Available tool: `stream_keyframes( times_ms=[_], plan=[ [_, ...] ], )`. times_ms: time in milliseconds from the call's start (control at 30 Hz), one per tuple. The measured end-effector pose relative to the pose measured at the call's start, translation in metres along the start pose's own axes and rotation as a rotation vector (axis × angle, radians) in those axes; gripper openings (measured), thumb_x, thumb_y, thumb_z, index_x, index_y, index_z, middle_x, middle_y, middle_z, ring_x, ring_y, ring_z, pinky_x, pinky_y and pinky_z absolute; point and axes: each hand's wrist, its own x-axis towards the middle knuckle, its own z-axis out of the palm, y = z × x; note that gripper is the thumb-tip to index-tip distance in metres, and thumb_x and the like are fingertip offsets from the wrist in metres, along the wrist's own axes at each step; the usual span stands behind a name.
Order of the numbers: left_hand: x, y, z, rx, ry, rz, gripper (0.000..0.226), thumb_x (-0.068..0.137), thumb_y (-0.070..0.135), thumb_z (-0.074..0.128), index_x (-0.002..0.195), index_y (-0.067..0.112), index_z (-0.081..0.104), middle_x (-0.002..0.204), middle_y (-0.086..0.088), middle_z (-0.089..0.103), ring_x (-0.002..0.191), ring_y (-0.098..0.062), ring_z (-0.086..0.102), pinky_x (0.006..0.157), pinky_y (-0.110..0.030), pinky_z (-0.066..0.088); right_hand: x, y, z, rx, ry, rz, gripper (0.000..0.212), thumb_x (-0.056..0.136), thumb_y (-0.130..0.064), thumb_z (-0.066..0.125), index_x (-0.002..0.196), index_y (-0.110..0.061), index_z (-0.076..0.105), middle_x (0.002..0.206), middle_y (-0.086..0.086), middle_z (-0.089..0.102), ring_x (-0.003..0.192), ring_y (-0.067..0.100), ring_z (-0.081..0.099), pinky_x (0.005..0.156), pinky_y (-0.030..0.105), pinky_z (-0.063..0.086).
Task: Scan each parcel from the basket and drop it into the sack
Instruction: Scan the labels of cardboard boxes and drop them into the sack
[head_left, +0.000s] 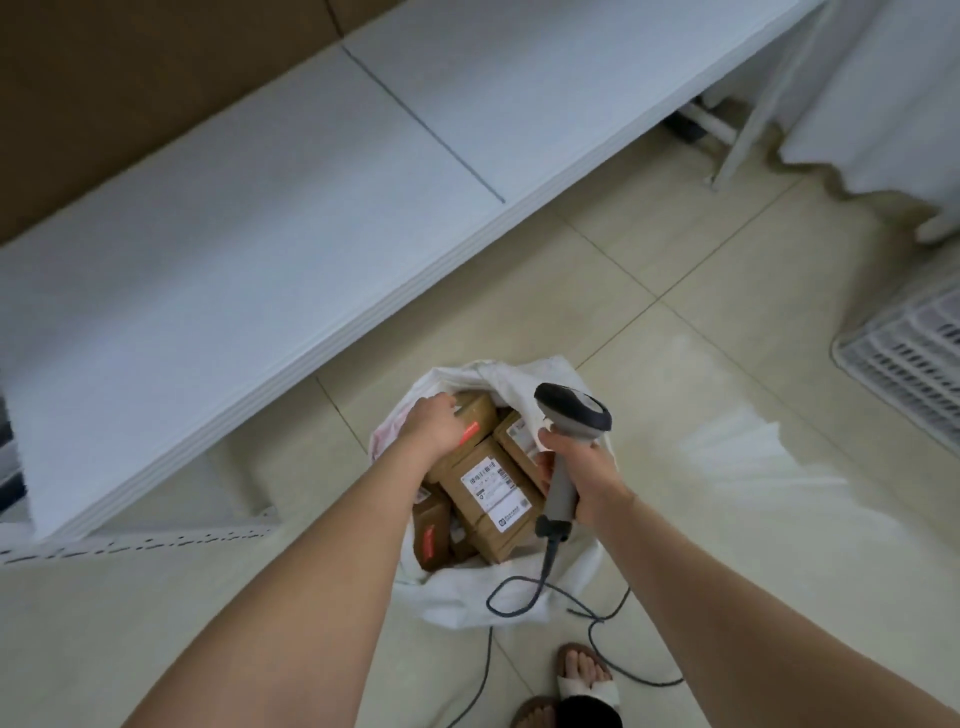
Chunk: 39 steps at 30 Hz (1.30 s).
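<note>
- Left hand (435, 425) was inside the mouth of the white sack (457, 592), palm down, with the fingers curled over the top brown parcel (475, 415) at its far edge; it gripped this parcel, which carried a red sticker.
- Right hand (582, 473) was closed firmly around the grey handle of the barcode scanner (569, 441), held upright just beside the sack's right rim, with the dark scanner head pointing away from the person.
- Scanner cable (519, 592) hung from the bottom of the handle and lay in loops on the sack and on the tiled floor (727, 364).
- Several other brown parcels lay in the sack; the largest one (493, 499) showed a white label and sat between the two hands.
- Sack stood on the floor, near the front edge of a white table (260, 234).
- White slatted basket (904, 353) was at the right edge of the view, well apart from the sack; what it contained could not be seen.
- Person's feet in sandals (582, 680) were just below the sack.
</note>
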Motion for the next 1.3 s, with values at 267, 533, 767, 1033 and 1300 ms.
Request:
stream_keyframes(
  times_ms=[267,533,767,1033,1300],
  plan=[
    [-0.117,0.099,-0.071,0.015,0.021,0.143,0.038,0.095,0.016,0.048,0.132,0.016,0.053,0.136,-0.008,0.053,0.115,-0.024,0.054,0.09,-0.031,0.043,-0.155,-0.058,-0.054,0.165,0.095,-0.123,0.012,0.089,-0.005,0.065,0.097,-0.008,0.057,0.07,0.006,0.055,0.06,0.014,0.05,0.059,0.027,0.041],
    [-0.204,0.247,-0.089,0.041,0.023,0.329,0.044,0.092,0.007,0.046,0.136,0.013,0.048,0.138,-0.016,0.047,0.119,-0.032,0.053,0.101,-0.04,0.045,-0.264,-0.117,-0.15,0.338,0.152,-0.22,0.01,0.089,-0.014,0.067,0.09,-0.011,0.058,0.065,0.003,0.057,0.06,0.015,0.053,0.065,0.031,0.043],
    [-0.288,0.397,-0.064,0.13,0.127,0.529,0.041,0.093,0.016,0.047,0.134,0.016,0.05,0.139,-0.012,0.047,0.125,-0.029,0.048,0.102,-0.032,0.039,-0.323,-0.17,-0.278,0.444,0.213,-0.317,0.012,0.089,-0.016,0.068,0.087,-0.01,0.057,0.057,0.003,0.055,0.054,0.015,0.051,0.059,0.029,0.042],
    [-0.359,0.58,0.006,0.115,0.098,0.609,0.043,0.092,0.015,0.047,0.135,0.015,0.049,0.139,-0.011,0.046,0.122,-0.027,0.05,0.1,-0.034,0.041,-0.347,-0.231,-0.46,0.599,0.223,-0.33,0.01,0.089,-0.018,0.068,0.09,-0.01,0.061,0.073,0.007,0.063,0.068,0.02,0.06,0.063,0.032,0.049],
    [-0.372,0.711,0.067,0.113,0.049,0.62,0.043,0.093,0.015,0.048,0.135,0.016,0.048,0.139,-0.01,0.046,0.119,-0.025,0.051,0.094,-0.034,0.043,-0.345,-0.284,-0.593,0.683,0.236,-0.356,0.011,0.088,-0.016,0.069,0.082,-0.008,0.064,0.063,0.005,0.059,0.056,0.017,0.055,0.059,0.031,0.048]
  ],
)
